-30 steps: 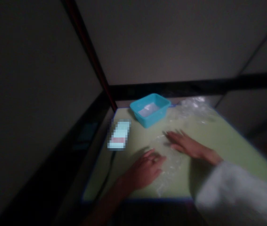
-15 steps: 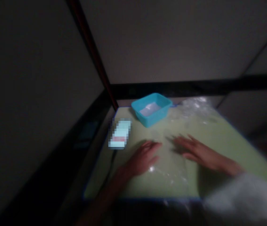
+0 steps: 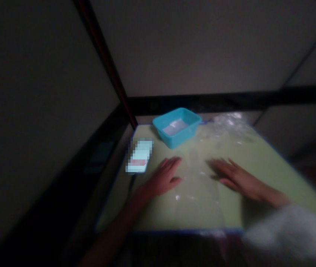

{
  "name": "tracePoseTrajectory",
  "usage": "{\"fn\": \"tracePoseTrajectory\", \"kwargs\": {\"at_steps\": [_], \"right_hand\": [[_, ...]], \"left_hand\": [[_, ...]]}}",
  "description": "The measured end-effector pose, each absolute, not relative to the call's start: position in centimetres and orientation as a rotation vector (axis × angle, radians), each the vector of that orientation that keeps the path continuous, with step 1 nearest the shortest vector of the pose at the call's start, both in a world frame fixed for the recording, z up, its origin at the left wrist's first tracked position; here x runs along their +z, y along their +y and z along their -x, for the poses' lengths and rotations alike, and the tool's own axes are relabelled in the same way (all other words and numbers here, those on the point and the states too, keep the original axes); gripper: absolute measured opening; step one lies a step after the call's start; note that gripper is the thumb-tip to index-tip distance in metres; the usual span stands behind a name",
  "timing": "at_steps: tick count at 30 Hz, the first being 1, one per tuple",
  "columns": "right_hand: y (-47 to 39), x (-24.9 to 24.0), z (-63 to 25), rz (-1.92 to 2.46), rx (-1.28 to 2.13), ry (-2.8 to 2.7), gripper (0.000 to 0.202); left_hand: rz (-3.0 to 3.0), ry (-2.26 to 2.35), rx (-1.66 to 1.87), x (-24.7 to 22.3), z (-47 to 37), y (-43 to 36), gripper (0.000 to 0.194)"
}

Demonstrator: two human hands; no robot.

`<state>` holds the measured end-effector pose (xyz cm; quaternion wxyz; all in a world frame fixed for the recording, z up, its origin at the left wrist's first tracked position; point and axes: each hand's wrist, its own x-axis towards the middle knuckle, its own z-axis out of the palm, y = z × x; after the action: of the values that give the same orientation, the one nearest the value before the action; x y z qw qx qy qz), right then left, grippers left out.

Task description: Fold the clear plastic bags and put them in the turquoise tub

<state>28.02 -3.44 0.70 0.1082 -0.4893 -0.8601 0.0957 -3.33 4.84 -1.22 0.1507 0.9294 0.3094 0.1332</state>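
A clear plastic bag or sheet (image 3: 198, 202) lies flat on the pale green tabletop (image 3: 260, 159), its near end reaching over the blue front edge. At its left side is my left hand (image 3: 165, 177), open, fingers stretched forward and thumb apart. My right hand (image 3: 231, 175) is open at the right side, palm down with the thumb apart. Both hands are empty. Whether they press on the plastic or hover just over it I cannot tell in the dim, blurred view.
A turquoise basket (image 3: 184, 136) with something white inside stands at the back. Crumpled clear plastic (image 3: 228, 126) lies at the back right. A lit phone-like screen (image 3: 140, 156), pixelated, with a dark cable, is at the left edge. Walls rise behind and to the left.
My hands have moved apart: the left one shifted left, the right one slightly right. The plastic between them shows more of its surface and looks flatter.
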Motion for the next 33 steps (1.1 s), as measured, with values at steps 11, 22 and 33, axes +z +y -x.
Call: {"fn": "tracePoseTrajectory", "kwargs": {"at_steps": [11, 22, 33], "right_hand": [[-7.6, -0.3, -26.2, 1.171, 0.286, -2.769, 0.081], [-8.6, 0.9, -26.3, 1.037, 0.510, -2.787, 0.091], [-9.6, 0.4, -22.7, 0.933, 0.473, -2.866, 0.074]], "left_hand": [[-2.860, 0.685, 0.126, -1.2, 4.3, 2.8, 0.067], [-2.826, 0.682, 0.229, -1.7, 4.4, 2.9, 0.064], [-2.772, 0.644, 0.332, -1.7, 4.4, 3.0, 0.058]]}}
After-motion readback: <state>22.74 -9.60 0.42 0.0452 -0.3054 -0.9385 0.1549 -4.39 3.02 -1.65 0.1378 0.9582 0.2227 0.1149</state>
